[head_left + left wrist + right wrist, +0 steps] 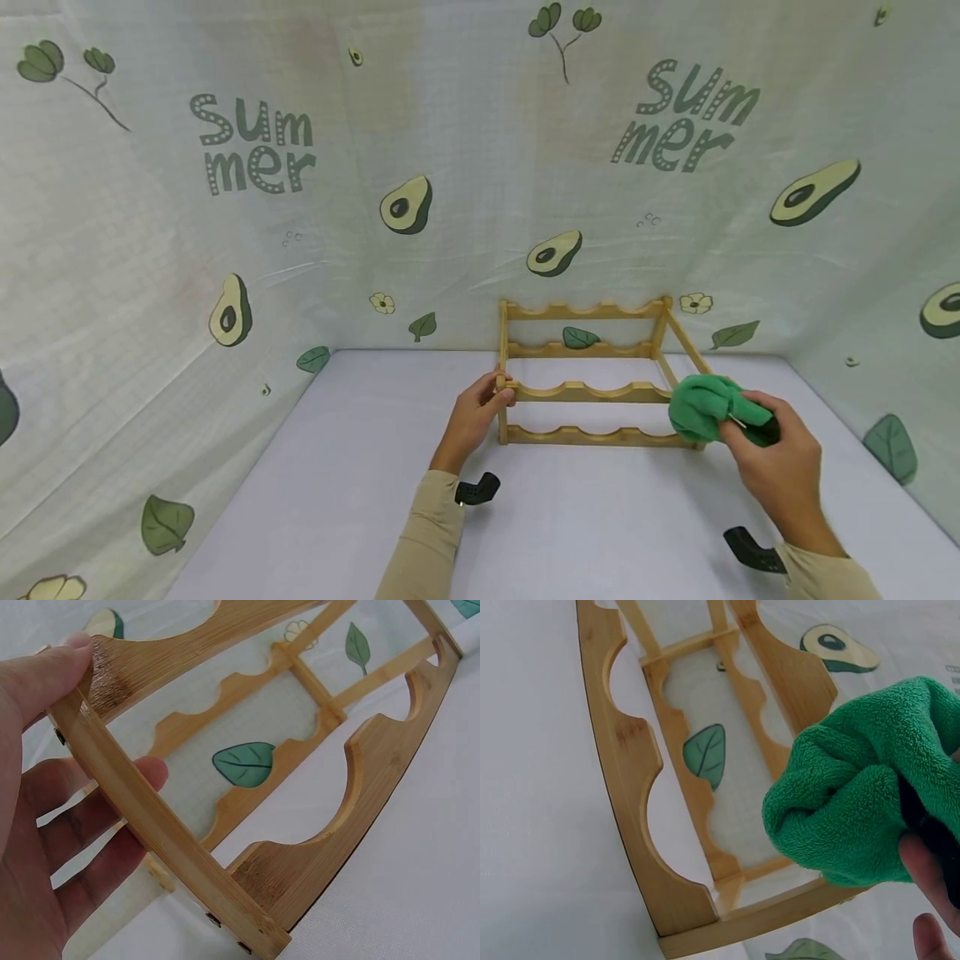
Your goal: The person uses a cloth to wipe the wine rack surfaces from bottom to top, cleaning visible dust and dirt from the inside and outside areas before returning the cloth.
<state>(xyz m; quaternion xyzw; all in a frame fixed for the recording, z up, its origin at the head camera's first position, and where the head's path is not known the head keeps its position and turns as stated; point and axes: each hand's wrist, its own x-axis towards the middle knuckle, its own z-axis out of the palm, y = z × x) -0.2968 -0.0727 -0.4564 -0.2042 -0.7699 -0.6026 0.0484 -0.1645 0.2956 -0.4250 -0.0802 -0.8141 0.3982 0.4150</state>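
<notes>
A light wooden rack (600, 393) with scalloped rails stands on the table near the back. My left hand (471, 417) grips its front left corner, the thumb on the upper front rail and the fingers around the post (150, 802). In my right hand (787, 467) is a bunched green terry cloth (701, 408), held at the rack's front right corner and covering the end of the upper rail. Something black (934, 836) shows between the cloth and my right fingers; I cannot tell what it is. Below the cloth, the lower front rail (630, 754) stays in sight.
The table (360, 492) has a white covering. Behind and on both sides hangs a pale fabric sheet (465, 142) printed with avocados, leaves and lettering, close behind the rack. Black curved mounts (477, 489) stick out from both wrists.
</notes>
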